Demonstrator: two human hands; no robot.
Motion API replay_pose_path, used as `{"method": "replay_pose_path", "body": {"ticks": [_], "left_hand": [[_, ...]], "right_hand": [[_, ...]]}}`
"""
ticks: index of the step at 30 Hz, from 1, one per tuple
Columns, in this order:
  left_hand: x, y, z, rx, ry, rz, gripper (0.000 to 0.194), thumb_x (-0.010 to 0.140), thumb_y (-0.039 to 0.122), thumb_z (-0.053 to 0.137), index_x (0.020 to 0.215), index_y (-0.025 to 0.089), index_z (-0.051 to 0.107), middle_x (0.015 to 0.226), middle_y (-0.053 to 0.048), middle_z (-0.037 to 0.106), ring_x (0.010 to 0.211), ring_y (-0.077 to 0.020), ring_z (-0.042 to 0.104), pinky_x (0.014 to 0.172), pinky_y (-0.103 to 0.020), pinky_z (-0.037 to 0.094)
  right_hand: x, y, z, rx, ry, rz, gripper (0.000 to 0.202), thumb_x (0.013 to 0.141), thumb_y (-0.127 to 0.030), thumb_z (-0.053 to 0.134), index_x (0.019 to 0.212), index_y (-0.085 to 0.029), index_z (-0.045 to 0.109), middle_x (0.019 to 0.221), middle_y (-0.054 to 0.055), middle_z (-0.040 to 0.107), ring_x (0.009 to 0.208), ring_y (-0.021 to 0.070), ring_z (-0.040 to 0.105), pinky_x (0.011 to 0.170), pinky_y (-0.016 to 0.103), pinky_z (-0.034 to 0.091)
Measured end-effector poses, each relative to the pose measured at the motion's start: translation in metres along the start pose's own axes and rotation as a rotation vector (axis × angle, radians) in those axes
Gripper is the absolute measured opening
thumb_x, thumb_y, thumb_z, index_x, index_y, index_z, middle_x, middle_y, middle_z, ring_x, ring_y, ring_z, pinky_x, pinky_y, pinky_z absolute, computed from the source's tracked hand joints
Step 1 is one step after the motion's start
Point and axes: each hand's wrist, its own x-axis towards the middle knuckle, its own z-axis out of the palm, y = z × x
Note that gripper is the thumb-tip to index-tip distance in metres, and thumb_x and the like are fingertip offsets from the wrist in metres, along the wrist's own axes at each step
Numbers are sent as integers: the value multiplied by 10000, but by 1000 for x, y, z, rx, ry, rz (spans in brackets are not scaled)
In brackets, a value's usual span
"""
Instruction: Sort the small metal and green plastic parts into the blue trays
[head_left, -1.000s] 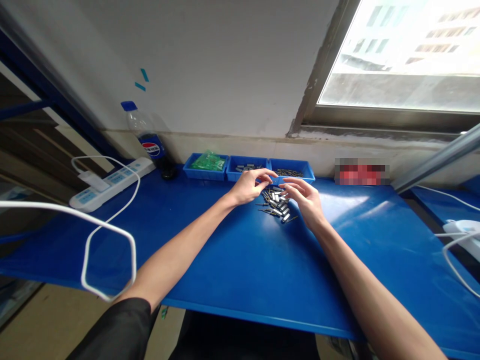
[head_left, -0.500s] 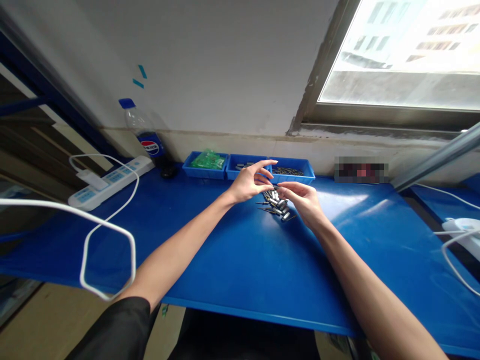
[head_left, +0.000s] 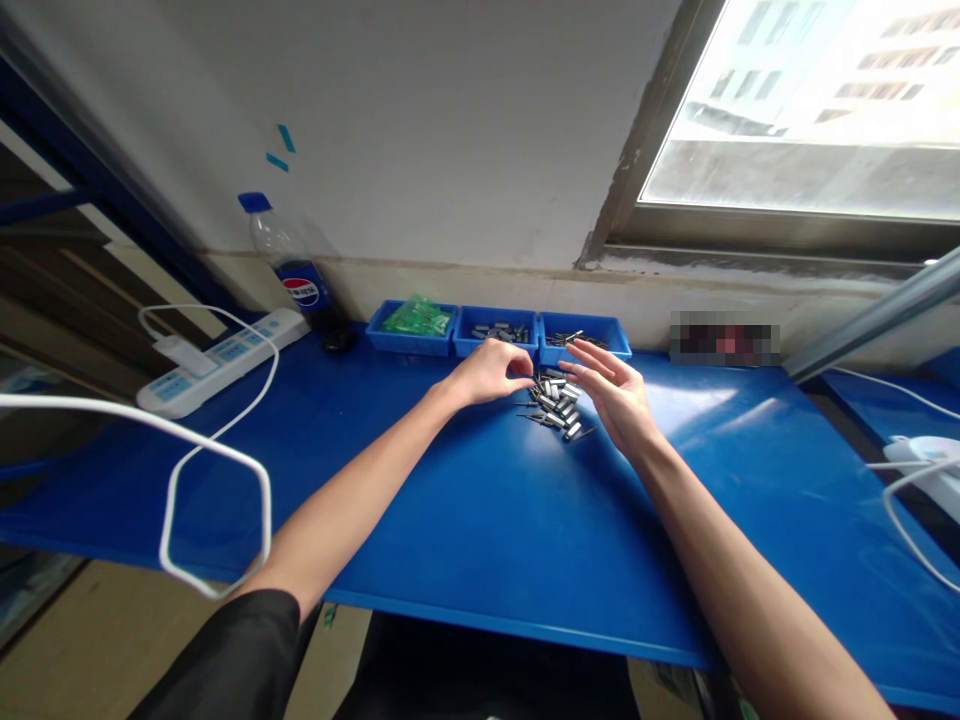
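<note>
A pile of small silver and dark metal parts point(head_left: 559, 405) lies on the blue table between my hands. At its left edge, my left hand point(head_left: 495, 372) has its fingers curled toward the thumb; whatever may be between the fingertips is too small to make out. My right hand point(head_left: 611, 395) hovers at the pile's right side, fingers apart and holding nothing. Behind the hands stand three blue trays: one with green pieces point(head_left: 412, 345), a middle one with metal parts point(head_left: 469, 347), and a right one with thin dark pieces point(head_left: 592, 355).
On the left are a cola bottle point(head_left: 300, 285), a small black object point(head_left: 337, 341), a white power strip point(head_left: 225, 365) and a looping white cable point(head_left: 268, 490). A blurred-out item point(head_left: 724, 340) sits by the wall below the window. The blue table point(head_left: 465, 540) spans the front.
My hands have moved apart. The left fingers have curled in and drawn back leftward, uncovering the middle tray, while the right hand's fingers have spread and lifted away from the pile.
</note>
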Motion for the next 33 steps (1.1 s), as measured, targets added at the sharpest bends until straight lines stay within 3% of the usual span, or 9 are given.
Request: {"method": "replay_pose_path", "body": {"ticks": [3, 6, 11, 18, 21, 28, 33], "left_hand": [[-2, -4, 1, 65, -107, 14, 225, 798, 242, 776, 998, 143, 807, 966, -84, 801, 881, -205, 738, 792, -263, 553], [-2, -8, 5, 119, -167, 4, 212, 803, 189, 749, 1003, 150, 810, 952, -81, 789, 860, -195, 725, 772, -253, 542], [-3, -11, 8, 206, -146, 25, 148, 870, 107, 646, 915, 155, 779, 942, -76, 738, 827, -175, 688, 774, -250, 524], [-3, -12, 5, 230, -155, 10, 113, 899, 122, 635, 943, 153, 734, 979, -88, 714, 859, -195, 680, 794, -270, 526], [-1, -9, 2, 123, -114, 7, 109, 886, 105, 626, 921, 143, 722, 913, -71, 743, 818, -186, 687, 775, -267, 522], [2, 3, -2, -152, 100, 39, 31, 841, 150, 693, 869, 146, 706, 852, -38, 759, 784, -158, 710, 776, -255, 546], [3, 5, -2, -250, 118, 31, 95, 817, 202, 746, 884, 146, 709, 852, -43, 767, 794, -163, 728, 782, -265, 569]], "right_hand": [[1, 0, -2, -10, 3, 20, 504, 782, -413, 852, 1257, -298, 729, 1431, 92, 662, 1184, 306, 715, 1032, 454, 558], [2, 1, -4, -16, 28, 13, 410, 789, -411, 838, 1166, -270, 760, 1335, 100, 714, 1084, 280, 744, 1003, 451, 565], [1, 0, -5, -20, 37, 22, 346, 800, -423, 818, 1097, -252, 769, 1239, 93, 747, 970, 234, 740, 933, 421, 576], [0, -2, -4, -47, 20, 25, 361, 804, -439, 796, 1104, -241, 755, 1192, 92, 758, 911, 215, 727, 871, 391, 576], [0, 0, -4, -70, 17, 15, 353, 817, -442, 782, 1108, -244, 755, 1149, 84, 772, 873, 208, 724, 859, 389, 577], [-2, -1, 0, -194, -26, 4, 343, 823, -443, 782, 1106, -250, 765, 926, 42, 793, 836, 221, 736, 840, 382, 577], [-3, -3, 3, -222, -78, 26, 377, 790, -467, 816, 1081, -228, 792, 891, 51, 803, 816, 232, 740, 823, 392, 586]]}}
